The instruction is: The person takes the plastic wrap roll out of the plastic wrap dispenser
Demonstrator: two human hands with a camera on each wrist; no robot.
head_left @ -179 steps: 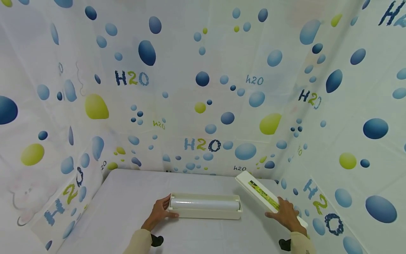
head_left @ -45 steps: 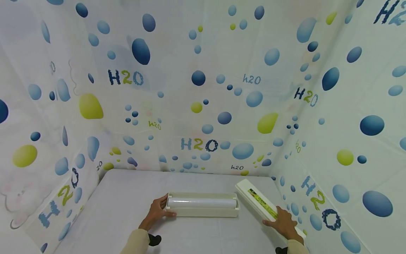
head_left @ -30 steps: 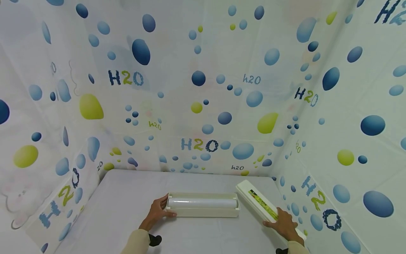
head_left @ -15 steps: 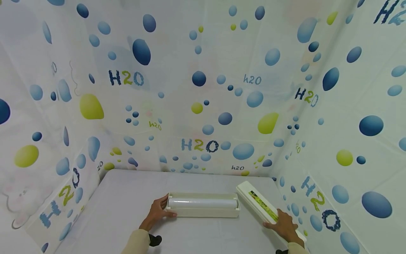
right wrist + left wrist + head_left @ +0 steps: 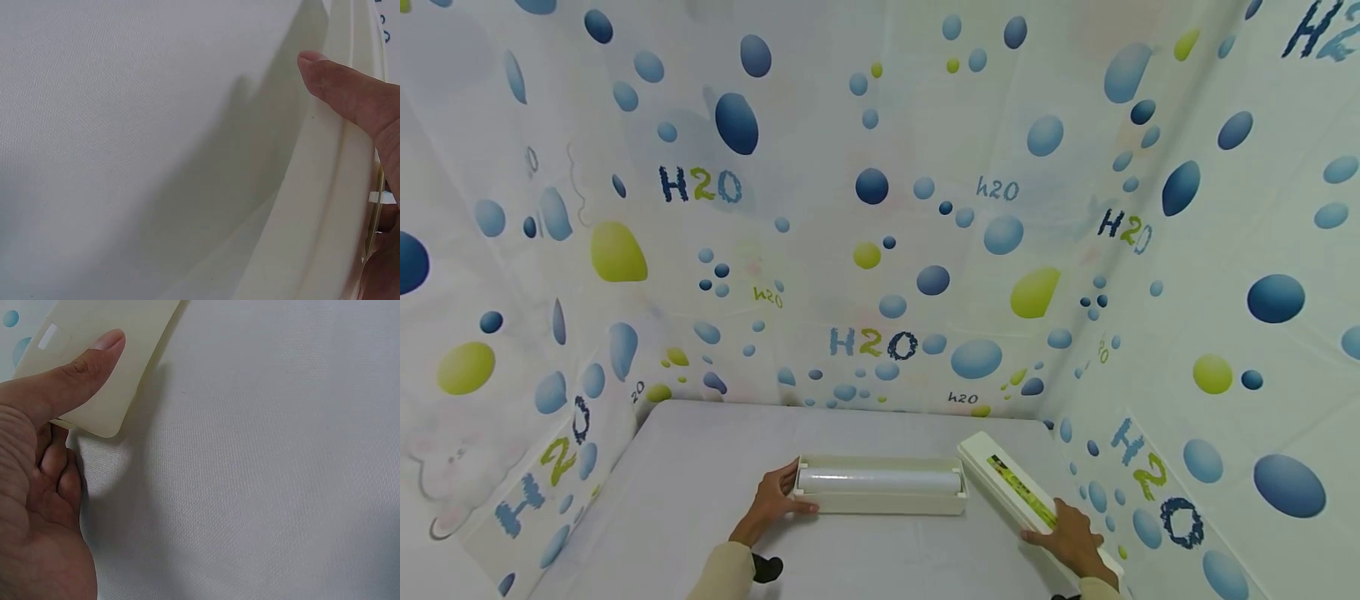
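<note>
An off-white cling film dispenser (image 5: 891, 504) lies lengthwise on the table, its top off and a shiny roll of clear film (image 5: 880, 480) inside. My left hand (image 5: 771, 504) grips its left end, thumb on the front wall and fingers behind; the left wrist view shows the thumb (image 5: 81, 375) flat along the plastic. To the right, my right hand (image 5: 1071, 537) holds the long dispenser lid (image 5: 977, 450) slantwise, far end toward the box's right corner. A green-yellow label (image 5: 1021, 490) runs along its top. The right wrist view shows the thumb on the lid's side wall (image 5: 319, 181), which casts a shadow.
A white cloth covers the table (image 5: 715, 442). Behind and on both sides hangs a white curtain (image 5: 820, 258) with blue and green drops and H2O lettering. A black strap piece (image 5: 767, 568) shows under the left sleeve (image 5: 722, 571).
Over the six seconds the lid's far end has come down lower, and the right hand has moved slightly nearer the body. The left hand keeps its grip on the dispenser; the head view has shifted slightly.
</note>
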